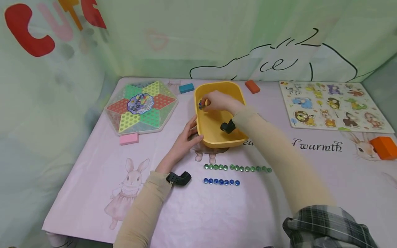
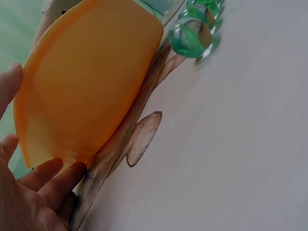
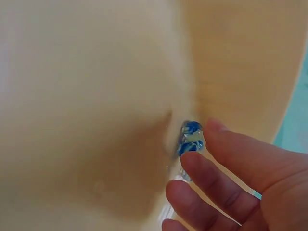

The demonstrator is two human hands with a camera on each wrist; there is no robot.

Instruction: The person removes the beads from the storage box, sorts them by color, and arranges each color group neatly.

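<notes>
A yellow plastic bin (image 1: 214, 132) stands at the middle back of the table. My left hand (image 1: 183, 142) rests against its outer left side, thumb by the near corner; in the left wrist view its fingers (image 2: 67, 180) touch the wall from outside. Inside the bin, my right hand (image 1: 218, 101) reaches to the far left edge. Its thumb and index finger pinch at a blue glass marble (image 3: 190, 145), with other clear-and-blue marbles (image 3: 192, 127) beside it. Nearer me lie a row of green marbles (image 1: 247, 168) and a shorter row of blue marbles (image 1: 221, 182).
A Chinese checkers board (image 1: 162, 119) lies left of the bin, with a pink block (image 1: 129, 139) at its near edge. Blue (image 1: 186, 88) and red blocks (image 1: 252, 86) flank the bin. An animal puzzle board (image 1: 316, 106) and an orange block (image 1: 384, 148) are at the right.
</notes>
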